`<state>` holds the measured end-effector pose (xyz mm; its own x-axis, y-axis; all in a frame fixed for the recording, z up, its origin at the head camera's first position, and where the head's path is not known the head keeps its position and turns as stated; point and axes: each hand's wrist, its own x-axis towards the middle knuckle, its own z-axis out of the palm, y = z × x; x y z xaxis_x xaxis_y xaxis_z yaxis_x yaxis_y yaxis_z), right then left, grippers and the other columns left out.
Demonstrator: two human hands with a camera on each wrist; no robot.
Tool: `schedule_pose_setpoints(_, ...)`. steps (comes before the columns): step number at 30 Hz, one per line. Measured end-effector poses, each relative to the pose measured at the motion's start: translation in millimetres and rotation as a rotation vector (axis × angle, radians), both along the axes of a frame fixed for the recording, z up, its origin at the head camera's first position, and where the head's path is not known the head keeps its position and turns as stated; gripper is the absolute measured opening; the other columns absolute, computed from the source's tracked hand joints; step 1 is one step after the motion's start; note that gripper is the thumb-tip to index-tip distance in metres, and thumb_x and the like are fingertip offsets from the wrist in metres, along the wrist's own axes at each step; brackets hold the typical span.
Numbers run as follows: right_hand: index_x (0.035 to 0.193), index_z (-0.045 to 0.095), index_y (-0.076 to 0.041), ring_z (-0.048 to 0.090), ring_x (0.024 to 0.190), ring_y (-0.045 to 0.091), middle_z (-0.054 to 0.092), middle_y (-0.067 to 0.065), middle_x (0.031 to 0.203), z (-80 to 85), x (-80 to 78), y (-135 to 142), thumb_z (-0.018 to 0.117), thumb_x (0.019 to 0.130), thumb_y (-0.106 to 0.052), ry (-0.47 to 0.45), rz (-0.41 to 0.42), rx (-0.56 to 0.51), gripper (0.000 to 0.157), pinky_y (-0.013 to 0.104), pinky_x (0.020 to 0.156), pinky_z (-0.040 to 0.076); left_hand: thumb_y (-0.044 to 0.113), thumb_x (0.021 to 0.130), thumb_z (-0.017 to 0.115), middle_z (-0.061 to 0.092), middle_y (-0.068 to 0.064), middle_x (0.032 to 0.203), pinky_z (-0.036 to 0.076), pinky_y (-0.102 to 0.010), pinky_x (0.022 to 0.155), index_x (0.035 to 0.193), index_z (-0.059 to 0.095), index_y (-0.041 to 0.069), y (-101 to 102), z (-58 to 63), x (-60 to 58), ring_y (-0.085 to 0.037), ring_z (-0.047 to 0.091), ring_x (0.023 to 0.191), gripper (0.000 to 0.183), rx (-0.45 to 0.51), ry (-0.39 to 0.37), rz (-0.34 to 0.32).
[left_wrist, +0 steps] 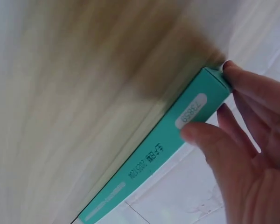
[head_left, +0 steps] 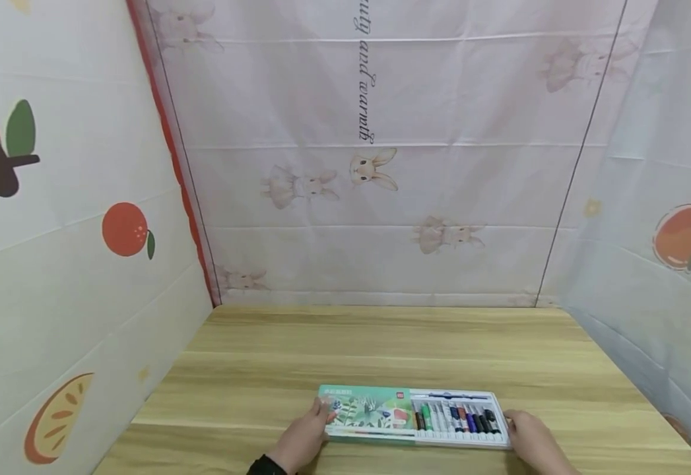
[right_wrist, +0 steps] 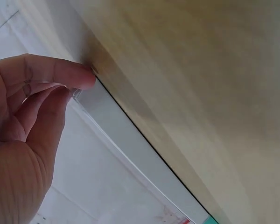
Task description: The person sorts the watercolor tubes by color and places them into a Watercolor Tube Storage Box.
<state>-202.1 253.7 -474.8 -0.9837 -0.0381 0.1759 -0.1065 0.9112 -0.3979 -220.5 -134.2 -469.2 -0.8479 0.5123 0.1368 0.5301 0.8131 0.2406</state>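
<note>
A paint set lies on the wooden table near its front edge, its white tray (head_left: 464, 444) drawn partway out to the right from a green printed sleeve (head_left: 369, 410). Several paint tubes (head_left: 470, 420) with coloured caps show in the tray, with a thin dark-handled brush (head_left: 455, 396) above them. My left hand (head_left: 301, 437) holds the sleeve's left end; in the left wrist view its thumb (left_wrist: 210, 140) presses the printed long side. With thumb and finger, my right hand (head_left: 533, 441) pinches a corner at the tray's right end, seen close in the right wrist view.
The wooden table (head_left: 381, 343) reaches back to a hanging cloth (head_left: 321, 264) with rabbit prints. Fruit-patterned cloths stand along the left side (head_left: 54, 297) and right side (head_left: 636, 264). A dark cuff (head_left: 266, 466) rings the left wrist.
</note>
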Motion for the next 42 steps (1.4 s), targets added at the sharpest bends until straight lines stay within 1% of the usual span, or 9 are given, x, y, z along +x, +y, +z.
schedule_pose_setpoints(3, 0.086, 0.058, 0.009, 0.049, 0.062, 0.025, 0.056, 0.019, 0.077, 0.6, -2.0, 5.0, 0.047, 0.068, 0.007, -0.011, -0.022, 0.007, 0.021, 0.04, 0.054, 0.039, 0.006, 0.075, 0.056, 0.036, -0.033, 0.114, 0.042, -0.021, 0.051, 0.115, 0.039, -0.01, 10.1, 0.6, 0.2, -0.024, 0.056, 0.066, 0.047, 0.007, -0.011, 0.037)
schedule_pose_setpoints(4, 0.086, 0.058, 0.009, 0.048, 0.06, 0.023, 0.056, 0.019, 0.077, 0.5, -2.7, 6.5, 0.047, 0.068, 0.007, -0.019, -0.031, 0.01, 0.021, 0.039, 0.052, 0.039, 0.007, 0.075, 0.056, 0.035, -0.033, 0.114, 0.04, -0.02, 0.048, 0.116, 0.039, -0.01, 13.0, 1.1, 0.4, -0.021, 0.055, 0.059, 0.047, 0.008, -0.02, 0.049)
schedule_pose_setpoints(8, 0.087, 0.058, 0.009, 0.05, 0.063, 0.024, 0.056, 0.019, 0.078, 0.3, -5.3, 8.3, 0.047, 0.069, 0.006, -0.028, -0.029, 0.012, 0.021, 0.039, 0.054, 0.039, 0.008, 0.075, 0.057, 0.036, -0.031, 0.115, 0.036, -0.019, 0.042, 0.115, 0.042, -0.007, 17.2, 5.0, 2.0, -0.011, 0.039, 0.04, 0.045, -0.006, -0.034, 0.089)
schedule_pose_setpoints(11, 0.087, 0.058, 0.009, 0.052, 0.069, 0.027, 0.056, 0.02, 0.08, 0.9, -6.6, 5.9, 0.047, 0.069, 0.006, -0.031, -0.017, 0.008, 0.021, 0.041, 0.058, 0.041, 0.008, 0.075, 0.057, 0.036, -0.031, 0.115, 0.034, -0.019, 0.04, 0.115, 0.042, -0.006, 13.7, 6.4, 2.1, -0.01, 0.035, 0.036, 0.045, -0.013, -0.021, 0.087)
schedule_pose_setpoints(18, 0.085, 0.058, 0.009, 0.053, 0.067, 0.03, 0.056, 0.021, 0.078, 0.1, -6.9, 0.4, 0.046, 0.067, 0.008, 0.005, -0.016, 0.013, 0.021, 0.042, 0.056, 0.041, 0.009, 0.077, 0.055, 0.036, -0.03, 0.116, 0.037, -0.02, 0.046, 0.118, 0.039, -0.005, 8.5, 5.1, -3.7, -0.011, 0.041, 0.042, 0.047, -0.019, -0.024, 0.068)
schedule_pose_setpoints(23, 0.084, 0.058, 0.009, 0.053, 0.069, 0.034, 0.056, 0.021, 0.076, -3.3, -7.0, -3.8, 0.047, 0.067, 0.007, 0.026, -0.005, 0.025, 0.021, 0.042, 0.057, 0.041, 0.007, 0.077, 0.055, 0.036, -0.03, 0.116, 0.033, -0.019, 0.043, 0.118, 0.039, -0.006, 8.4, 4.4, -3.3, -0.009, 0.037, 0.039, 0.046, -0.016, -0.024, 0.048)
schedule_pose_setpoints(26, 0.084, 0.058, 0.01, 0.053, 0.07, 0.035, 0.056, 0.021, 0.076, -4.1, -6.8, -6.6, 0.047, 0.066, 0.007, 0.037, -0.006, 0.027, 0.02, 0.043, 0.057, 0.041, 0.006, 0.077, 0.055, 0.036, -0.03, 0.115, 0.034, -0.019, 0.043, 0.117, 0.039, -0.007, 8.0, 4.6, -2.6, -0.01, 0.039, 0.04, 0.045, -0.009, -0.01, 0.034)
schedule_pose_setpoints(33, 0.084, 0.057, 0.011, 0.053, 0.071, 0.036, 0.056, 0.021, 0.076, -3.2, -6.9, -12.4, 0.048, 0.065, 0.008, 0.031, -0.002, 0.034, 0.021, 0.044, 0.06, 0.041, 0.006, 0.077, 0.054, 0.037, -0.03, 0.115, 0.03, -0.019, 0.04, 0.116, 0.04, -0.007, 7.4, 4.2, -0.9, -0.008, 0.031, 0.035, 0.043, -0.02, -0.011, 0.039)
schedule_pose_setpoints(42, 0.084, 0.058, 0.01, 0.053, 0.072, 0.035, 0.056, 0.02, 0.076, -2.0, -9.5, -19.3, 0.049, 0.066, 0.008, 0.013, 0.004, 0.045, 0.02, 0.043, 0.061, 0.041, 0.008, 0.077, 0.056, 0.036, -0.028, 0.117, 0.03, -0.018, 0.039, 0.117, 0.04, -0.006, 7.3, 2.4, -0.1, -0.008, 0.03, 0.035, 0.045, -0.032, -0.029, 0.059)
